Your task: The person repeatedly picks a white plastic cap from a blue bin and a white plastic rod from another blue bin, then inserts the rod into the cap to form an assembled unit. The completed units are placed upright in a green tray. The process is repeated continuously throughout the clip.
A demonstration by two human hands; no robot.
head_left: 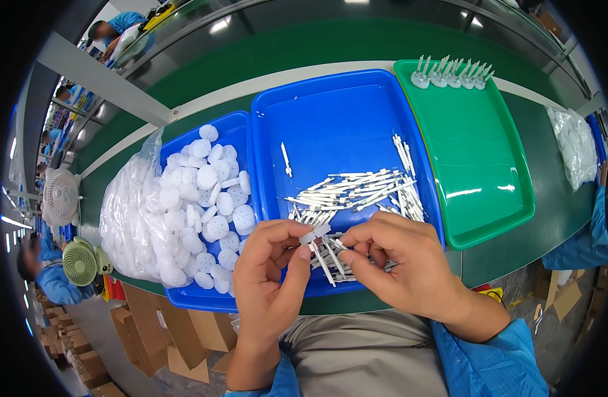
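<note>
My left hand pinches a round white plastic disc between thumb and fingers, above the near edge of the middle blue tray. Thin white rods stick out of the disc, pointing down toward me. My right hand is closed beside it, with thumb and forefinger at one of these rods; the fingertips partly hide it. Under and beyond both hands lies a heap of loose white rods with narrow tips. One stray rod lies apart at the tray's left.
Left, another blue tray holds heaped white discs beside a clear plastic bag. Right, a green tray carries several discs with upright rods at its far end. Fans and cardboard boxes stand left; co-workers sit farther off.
</note>
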